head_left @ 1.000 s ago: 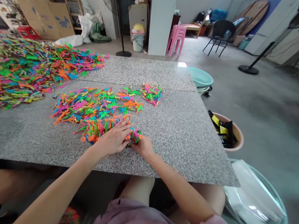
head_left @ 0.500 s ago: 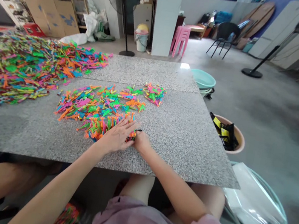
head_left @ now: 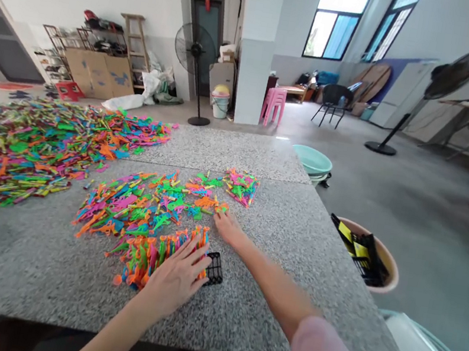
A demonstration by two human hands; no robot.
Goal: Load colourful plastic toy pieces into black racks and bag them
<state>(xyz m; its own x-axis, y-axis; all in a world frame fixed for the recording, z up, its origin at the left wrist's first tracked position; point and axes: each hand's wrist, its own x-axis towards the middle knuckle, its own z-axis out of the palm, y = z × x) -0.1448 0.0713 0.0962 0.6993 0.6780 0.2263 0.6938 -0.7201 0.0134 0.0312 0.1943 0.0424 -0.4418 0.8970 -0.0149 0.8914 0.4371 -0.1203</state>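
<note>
My left hand [head_left: 180, 271] lies with spread fingers over a row of upright small plastic pieces [head_left: 162, 244] in orange, green, pink and blue. Beyond its fingertips pokes out the end of a black openwork plastic basket [head_left: 214, 268]; the rest of it is hidden under the hand and the pieces. Farther from me, my right hand [head_left: 228, 228] has its fingers closed together at an orange plastic piece [head_left: 221, 207], on the right edge of a loose spread of similar pieces [head_left: 131, 203]. The fingers partly hide that orange piece.
A big heap of colourful pieces [head_left: 26, 153] covers the left of the speckled stone table [head_left: 278, 290]. A smaller cluster [head_left: 242, 186] lies past my right hand. Beside the table's right edge stand a tub of black baskets [head_left: 368, 252] and a turquoise basin [head_left: 312, 160].
My right hand has left the basket's end beside my left hand and moved forward to the loose pieces. The basket's black end is now uncovered. The view has tilted up.
</note>
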